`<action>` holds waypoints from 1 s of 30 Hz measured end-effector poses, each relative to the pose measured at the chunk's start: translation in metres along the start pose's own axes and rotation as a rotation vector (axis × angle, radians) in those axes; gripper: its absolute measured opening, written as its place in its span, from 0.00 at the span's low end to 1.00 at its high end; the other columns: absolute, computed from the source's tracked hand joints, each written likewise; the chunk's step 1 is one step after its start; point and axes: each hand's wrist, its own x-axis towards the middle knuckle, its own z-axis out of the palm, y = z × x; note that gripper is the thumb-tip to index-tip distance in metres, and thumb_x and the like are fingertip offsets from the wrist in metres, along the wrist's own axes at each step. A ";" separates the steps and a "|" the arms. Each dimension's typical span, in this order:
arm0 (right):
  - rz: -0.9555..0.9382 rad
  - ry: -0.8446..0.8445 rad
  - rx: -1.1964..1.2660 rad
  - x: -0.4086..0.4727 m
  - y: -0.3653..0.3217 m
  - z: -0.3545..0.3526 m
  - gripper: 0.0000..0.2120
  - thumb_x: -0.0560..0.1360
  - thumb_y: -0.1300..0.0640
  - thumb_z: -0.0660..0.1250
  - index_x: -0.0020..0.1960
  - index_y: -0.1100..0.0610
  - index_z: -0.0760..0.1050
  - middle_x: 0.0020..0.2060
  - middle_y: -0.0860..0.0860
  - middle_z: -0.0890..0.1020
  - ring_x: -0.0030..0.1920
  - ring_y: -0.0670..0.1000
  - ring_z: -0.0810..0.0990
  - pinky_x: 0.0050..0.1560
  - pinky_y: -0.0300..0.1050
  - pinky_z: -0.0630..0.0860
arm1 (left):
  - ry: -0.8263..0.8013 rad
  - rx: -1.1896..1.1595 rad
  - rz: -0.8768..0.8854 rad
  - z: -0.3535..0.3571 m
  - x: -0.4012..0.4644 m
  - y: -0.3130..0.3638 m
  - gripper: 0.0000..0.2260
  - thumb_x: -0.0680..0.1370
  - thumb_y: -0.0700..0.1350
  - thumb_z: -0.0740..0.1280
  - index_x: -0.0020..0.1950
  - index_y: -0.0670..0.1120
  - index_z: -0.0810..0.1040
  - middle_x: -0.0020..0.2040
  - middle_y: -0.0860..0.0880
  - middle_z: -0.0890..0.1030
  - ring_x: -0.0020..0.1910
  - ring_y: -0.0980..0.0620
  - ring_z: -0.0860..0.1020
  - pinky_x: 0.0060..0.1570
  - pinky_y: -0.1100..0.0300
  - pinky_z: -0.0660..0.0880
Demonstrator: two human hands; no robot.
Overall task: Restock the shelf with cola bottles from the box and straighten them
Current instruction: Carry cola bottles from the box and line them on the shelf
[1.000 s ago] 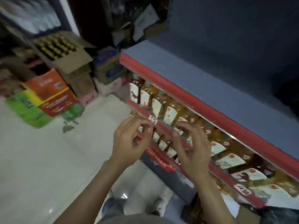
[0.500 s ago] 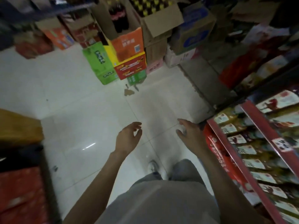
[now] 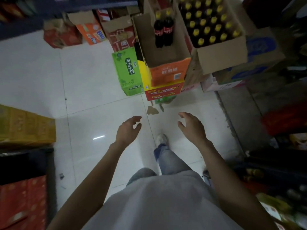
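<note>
Two dark cola bottles (image 3: 163,29) with yellow caps and red labels stand upright in an open orange cardboard box (image 3: 169,72) at the top centre. To its right, a brown carton (image 3: 221,55) holds several yellow-capped bottles (image 3: 209,22). My left hand (image 3: 127,130) and my right hand (image 3: 191,127) hang over the white tiled floor, well short of the box. Both have relaxed fingers and hold nothing. The shelf with bottles (image 3: 282,208) shows only at the lower right edge, dim and blurred.
A green carton (image 3: 129,72) stands left of the orange box, atop a red and yellow one (image 3: 163,93). More cartons line the back wall. Yellow (image 3: 25,127) and red (image 3: 21,200) boxes flank the left. A cardboard scrap (image 3: 152,110) lies on the floor. My leg and shoe (image 3: 162,140) are below.
My view swung away from the shelf toward the floor and the boxes. Both hands left the shelf edge and now hang free, closer to the box with the two bottles.
</note>
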 end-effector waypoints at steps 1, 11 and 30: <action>-0.004 0.015 0.010 0.025 -0.007 -0.010 0.17 0.80 0.57 0.62 0.67 0.59 0.71 0.62 0.56 0.77 0.61 0.58 0.75 0.52 0.47 0.71 | 0.001 -0.026 -0.015 -0.014 0.021 0.007 0.15 0.80 0.44 0.64 0.66 0.48 0.74 0.61 0.50 0.80 0.58 0.50 0.78 0.54 0.62 0.69; 0.060 0.133 0.120 0.258 -0.061 -0.069 0.16 0.78 0.57 0.65 0.65 0.57 0.73 0.59 0.55 0.79 0.60 0.56 0.77 0.49 0.43 0.68 | 0.057 -0.013 0.090 -0.113 0.254 0.068 0.12 0.79 0.44 0.65 0.62 0.48 0.77 0.56 0.51 0.82 0.56 0.50 0.79 0.51 0.61 0.71; 0.340 0.342 0.368 0.626 -0.037 -0.018 0.39 0.73 0.64 0.68 0.78 0.54 0.51 0.76 0.54 0.60 0.76 0.54 0.60 0.72 0.56 0.65 | -0.258 -0.060 0.104 -0.057 0.676 0.120 0.37 0.72 0.46 0.73 0.77 0.48 0.57 0.73 0.44 0.64 0.71 0.45 0.66 0.68 0.49 0.67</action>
